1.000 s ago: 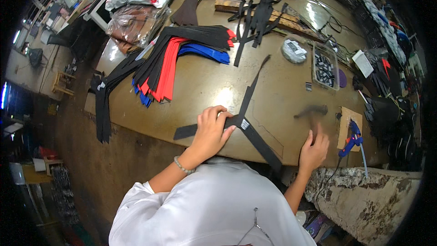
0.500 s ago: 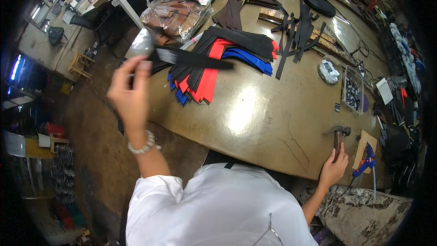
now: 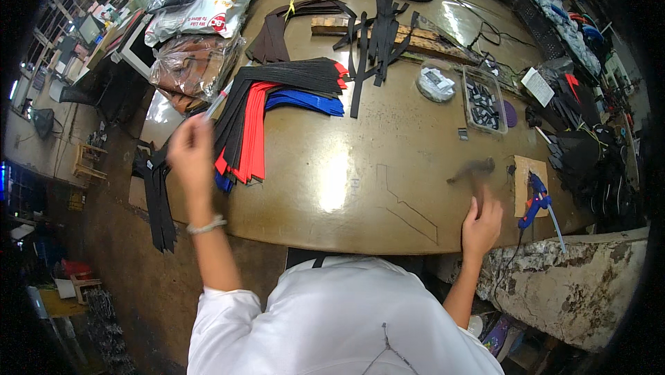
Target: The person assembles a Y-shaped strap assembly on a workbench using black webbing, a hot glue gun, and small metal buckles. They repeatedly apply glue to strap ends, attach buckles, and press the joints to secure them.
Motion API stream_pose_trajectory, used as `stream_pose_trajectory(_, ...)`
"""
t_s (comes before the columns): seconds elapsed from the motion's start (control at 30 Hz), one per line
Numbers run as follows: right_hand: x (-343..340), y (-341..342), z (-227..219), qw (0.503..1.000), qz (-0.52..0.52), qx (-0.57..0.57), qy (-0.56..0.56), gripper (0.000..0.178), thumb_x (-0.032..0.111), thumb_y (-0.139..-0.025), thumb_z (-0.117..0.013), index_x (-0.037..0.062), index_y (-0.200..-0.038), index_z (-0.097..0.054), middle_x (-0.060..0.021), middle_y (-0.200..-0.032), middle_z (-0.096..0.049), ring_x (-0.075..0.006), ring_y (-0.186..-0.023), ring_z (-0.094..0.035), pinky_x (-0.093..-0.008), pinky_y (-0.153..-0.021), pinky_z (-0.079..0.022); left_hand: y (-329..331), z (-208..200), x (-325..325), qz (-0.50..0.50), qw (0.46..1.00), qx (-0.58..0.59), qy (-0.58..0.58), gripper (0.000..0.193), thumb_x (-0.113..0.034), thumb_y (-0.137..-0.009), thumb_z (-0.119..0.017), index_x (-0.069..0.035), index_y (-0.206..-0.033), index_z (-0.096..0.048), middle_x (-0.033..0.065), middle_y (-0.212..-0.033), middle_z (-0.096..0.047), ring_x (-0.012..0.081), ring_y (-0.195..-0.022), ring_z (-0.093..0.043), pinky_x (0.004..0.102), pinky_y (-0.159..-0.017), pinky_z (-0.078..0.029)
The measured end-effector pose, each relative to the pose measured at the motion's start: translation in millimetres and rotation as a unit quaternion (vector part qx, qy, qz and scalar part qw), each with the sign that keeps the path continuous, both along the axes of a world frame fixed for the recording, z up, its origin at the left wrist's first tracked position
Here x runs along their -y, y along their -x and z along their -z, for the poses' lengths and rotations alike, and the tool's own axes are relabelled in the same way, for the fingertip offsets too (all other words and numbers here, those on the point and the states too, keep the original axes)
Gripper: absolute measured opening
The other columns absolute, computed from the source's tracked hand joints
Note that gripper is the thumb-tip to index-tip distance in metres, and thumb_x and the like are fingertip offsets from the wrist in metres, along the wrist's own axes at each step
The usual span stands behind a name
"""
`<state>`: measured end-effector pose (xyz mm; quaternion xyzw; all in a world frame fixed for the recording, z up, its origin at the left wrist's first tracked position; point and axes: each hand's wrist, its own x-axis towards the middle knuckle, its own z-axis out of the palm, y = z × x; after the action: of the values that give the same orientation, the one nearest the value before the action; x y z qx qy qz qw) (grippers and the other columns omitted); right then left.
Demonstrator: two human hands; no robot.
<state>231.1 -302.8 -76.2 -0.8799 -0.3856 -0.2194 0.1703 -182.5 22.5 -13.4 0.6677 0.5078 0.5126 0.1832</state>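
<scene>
My left hand [image 3: 192, 153] is over the table's left edge, blurred, with its fingers hard to make out; no strip shows clearly in it. Right beside it, several long black strips [image 3: 161, 203] hang down over that edge. Close by on the other side lies a fanned stack of folded strips in black [image 3: 239, 94], red [image 3: 255, 129] and blue [image 3: 305, 102]. At the right of the table my right hand [image 3: 483, 224] is closed round the handle of a hammer [image 3: 478, 167], whose head is smeared by motion.
Past the right hand, a blue glue gun [image 3: 535, 203] rests on a piece of cardboard [image 3: 521, 167]. Farther back stand a clear box of small dark parts [image 3: 483, 107] and a round tub [image 3: 436, 84]. Plastic-wrapped brown pieces [image 3: 197, 70] sit at the far left.
The black strip with a white patch, held up by my left hand before, no longer shows there. That hand has lowered toward the hanging strips. The hammer's head has swung, and the view has shifted.
</scene>
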Motion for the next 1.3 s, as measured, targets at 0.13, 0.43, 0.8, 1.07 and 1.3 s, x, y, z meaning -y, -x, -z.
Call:
stream_pose_trajectory(0.13, 1.7, -0.4, 3.3, 1.000, -0.010, -0.012, -0.012, 0.038, 0.021, -0.092, -0.064, 0.0143, -0.129, -0.061, -0.0116, -0.096, -0.057, -0.0325, -0.091, -0.057, -0.0439, -0.079, -0.048, -174.4, 27.2, 18.5, 0.203, 0.971, -0.124, -0.027, 0.022, -0.021, -0.089, -0.068, 0.001, -0.093, -0.072, 0.0192, -0.090, -0.070, 0.0338, -0.083, -0.068, 0.0406, -0.074, -0.053)
stream_pose_trajectory(0.43, -11.8, 10.7, -27.3, 0.993, -0.054, 0.025, -0.103, 0.035, 0.020, -0.088, -0.070, 0.0151, -0.123, -0.067, -0.0091, -0.106, -0.060, -0.0278, -0.099, -0.058, -0.0394, -0.083, -0.049, -219.8, 31.1, 18.3, 0.274, 0.915, -0.274, 0.114, 0.032, -0.025, -0.085, -0.071, 0.006, -0.091, -0.069, 0.0183, -0.076, -0.068, 0.0300, -0.070, -0.066, 0.0421, -0.066, -0.052)
stream_pose_trajectory(0.8, -140.6, 67.8, -26.4, 0.254, -0.300, -0.920, 0.016, 0.026, 0.015, -0.095, -0.067, 0.0048, -0.118, -0.064, 0.0064, -0.084, -0.059, -0.0003, -0.062, -0.046, -0.0141, -0.045, -0.033, -94.5, 23.1, 184.2, 0.325, 0.839, 0.034, 0.435, 0.018, -0.014, -0.088, -0.075, 0.003, -0.093, -0.073, -0.0014, -0.069, -0.065, 0.0024, -0.062, -0.052, 0.0200, -0.055, -0.042)
stream_pose_trajectory(1.07, -266.7, -10.7, -34.5, 0.711, -0.388, -0.587, -0.009, 0.025, 0.024, -0.087, -0.076, 0.0043, -0.102, -0.071, 0.0019, -0.081, -0.066, -0.0063, -0.067, -0.056, -0.0224, -0.058, -0.045, -100.3, 38.9, 190.9, 0.322, 0.915, -0.234, 0.065, 0.019, -0.024, -0.081, -0.076, -0.013, -0.096, -0.074, 0.0005, -0.098, -0.062, 0.0233, -0.102, -0.054, 0.0406, -0.093, -0.036)
stream_pose_trajectory(1.3, -304.2, 4.4, 21.1, 0.895, -0.298, -0.327, -0.061, 0.038, 0.030, -0.083, -0.079, 0.0018, -0.108, -0.072, -0.0076, -0.078, -0.066, -0.0111, -0.071, -0.059, -0.0283, -0.068, -0.049, -98.4, 45.3, 186.6, 0.347, 0.901, -0.260, -0.013, 0.028, -0.030, -0.080, -0.076, -0.023, -0.108, -0.073, 0.0001, -0.119, -0.057, 0.0250, -0.113, -0.048, 0.0477, -0.101, -0.030)
